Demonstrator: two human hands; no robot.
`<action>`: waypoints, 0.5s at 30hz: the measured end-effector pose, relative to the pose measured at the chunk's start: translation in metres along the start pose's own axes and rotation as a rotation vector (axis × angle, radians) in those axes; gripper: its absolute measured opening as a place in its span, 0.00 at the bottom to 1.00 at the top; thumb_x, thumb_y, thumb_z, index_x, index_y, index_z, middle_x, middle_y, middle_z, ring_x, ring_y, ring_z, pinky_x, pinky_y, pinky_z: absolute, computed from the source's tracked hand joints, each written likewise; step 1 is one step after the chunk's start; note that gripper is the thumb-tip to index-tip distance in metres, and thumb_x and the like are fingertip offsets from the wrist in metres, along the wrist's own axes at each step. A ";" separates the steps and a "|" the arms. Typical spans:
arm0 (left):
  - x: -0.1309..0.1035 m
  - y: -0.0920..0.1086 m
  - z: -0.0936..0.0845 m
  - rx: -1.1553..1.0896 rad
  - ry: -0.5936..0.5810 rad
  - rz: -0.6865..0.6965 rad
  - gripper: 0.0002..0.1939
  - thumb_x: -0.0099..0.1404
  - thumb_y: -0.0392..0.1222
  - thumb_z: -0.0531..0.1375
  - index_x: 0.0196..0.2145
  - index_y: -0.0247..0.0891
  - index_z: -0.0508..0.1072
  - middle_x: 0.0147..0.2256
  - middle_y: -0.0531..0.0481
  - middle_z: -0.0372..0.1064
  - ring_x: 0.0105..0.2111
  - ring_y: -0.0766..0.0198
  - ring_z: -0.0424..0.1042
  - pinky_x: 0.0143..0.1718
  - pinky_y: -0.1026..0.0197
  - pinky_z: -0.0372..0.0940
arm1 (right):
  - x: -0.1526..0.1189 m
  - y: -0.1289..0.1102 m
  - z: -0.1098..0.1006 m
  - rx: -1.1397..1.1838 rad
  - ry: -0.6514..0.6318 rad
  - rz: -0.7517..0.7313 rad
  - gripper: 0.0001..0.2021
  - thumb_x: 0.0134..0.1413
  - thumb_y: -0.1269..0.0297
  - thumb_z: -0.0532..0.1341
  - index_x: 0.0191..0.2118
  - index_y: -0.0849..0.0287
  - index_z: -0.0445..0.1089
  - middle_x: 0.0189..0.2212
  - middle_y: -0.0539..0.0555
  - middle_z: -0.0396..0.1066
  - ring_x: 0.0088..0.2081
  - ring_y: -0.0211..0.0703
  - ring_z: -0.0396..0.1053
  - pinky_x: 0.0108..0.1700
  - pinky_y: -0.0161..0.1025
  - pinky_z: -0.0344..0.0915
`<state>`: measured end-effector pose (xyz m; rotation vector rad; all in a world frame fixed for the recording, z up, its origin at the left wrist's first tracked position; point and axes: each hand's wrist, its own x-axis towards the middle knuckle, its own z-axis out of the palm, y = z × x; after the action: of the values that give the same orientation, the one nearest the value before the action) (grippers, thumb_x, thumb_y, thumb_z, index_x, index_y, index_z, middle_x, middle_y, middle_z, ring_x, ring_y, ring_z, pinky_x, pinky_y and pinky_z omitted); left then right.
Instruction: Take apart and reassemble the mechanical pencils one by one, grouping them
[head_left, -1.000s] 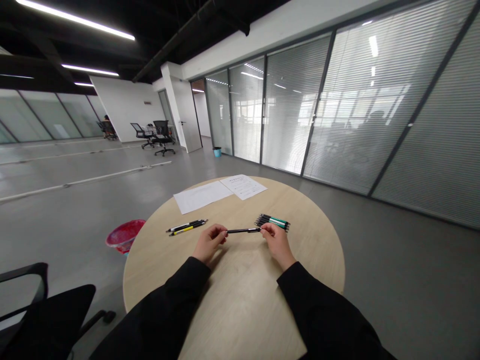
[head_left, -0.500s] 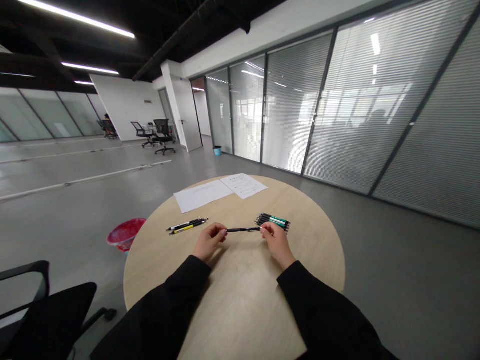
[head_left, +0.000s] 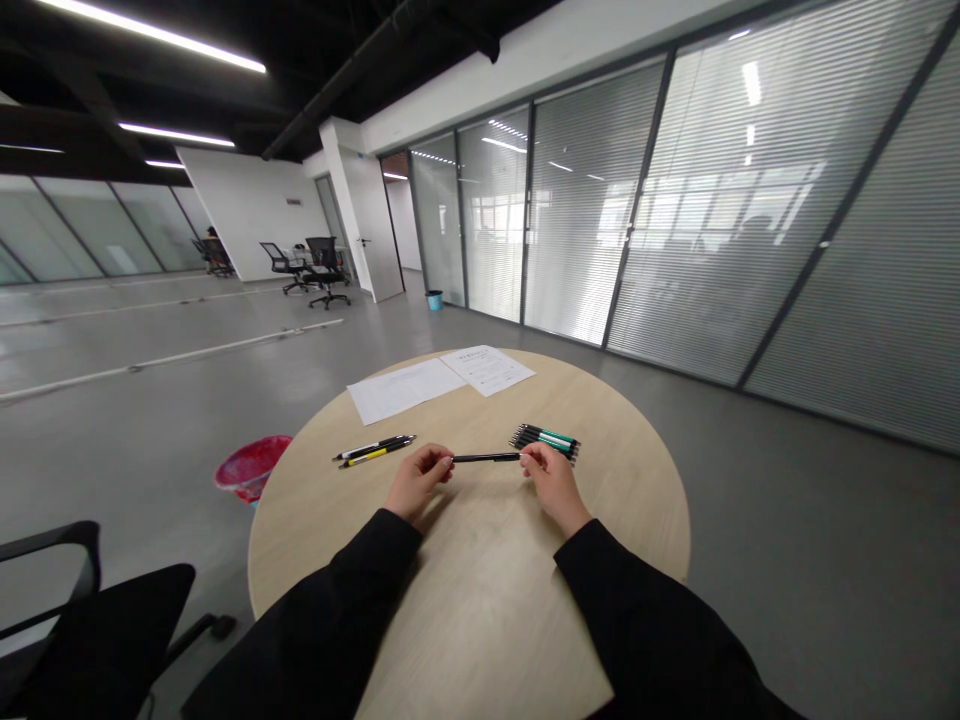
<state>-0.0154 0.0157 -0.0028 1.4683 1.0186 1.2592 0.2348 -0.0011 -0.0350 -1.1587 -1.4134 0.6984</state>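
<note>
A slim black pen (head_left: 486, 458) is held level over the round wooden table (head_left: 480, 620), one end in each hand. My left hand (head_left: 417, 482) pinches its left end between thumb and fingers. At the other end my right hand (head_left: 556, 486) pinches it the same way. Just beyond the right hand lies a row of several pens (head_left: 546, 437), dark with green and white parts, partly hidden by that hand. To the left of my left hand are a black and white pen (head_left: 369, 447) and a black and yellow pen (head_left: 379, 453), side by side.
Two sheets of paper, a plain-looking one (head_left: 405, 390) and a printed one (head_left: 489, 370), lie at the table's far edge. A red basin (head_left: 251, 465) is at the table's left. A black office chair (head_left: 97, 640) stands at lower left.
</note>
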 end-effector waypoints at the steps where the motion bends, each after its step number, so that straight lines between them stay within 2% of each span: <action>1: 0.000 0.000 0.000 -0.004 0.000 0.000 0.17 0.55 0.53 0.68 0.32 0.36 0.73 0.25 0.54 0.69 0.25 0.66 0.68 0.28 0.62 0.64 | 0.000 0.000 0.000 0.003 0.000 0.002 0.10 0.58 0.58 0.58 0.37 0.59 0.71 0.30 0.52 0.72 0.29 0.43 0.69 0.35 0.39 0.65; 15: 0.000 0.001 0.001 -0.032 -0.002 -0.010 0.17 0.53 0.52 0.69 0.31 0.36 0.73 0.24 0.54 0.68 0.24 0.67 0.67 0.28 0.63 0.62 | -0.002 -0.002 0.001 0.014 0.008 -0.008 0.12 0.60 0.55 0.57 0.36 0.59 0.70 0.28 0.52 0.71 0.28 0.42 0.69 0.34 0.38 0.64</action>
<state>-0.0143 0.0158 -0.0023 1.4382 0.9986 1.2612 0.2334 -0.0034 -0.0344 -1.1435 -1.4037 0.6964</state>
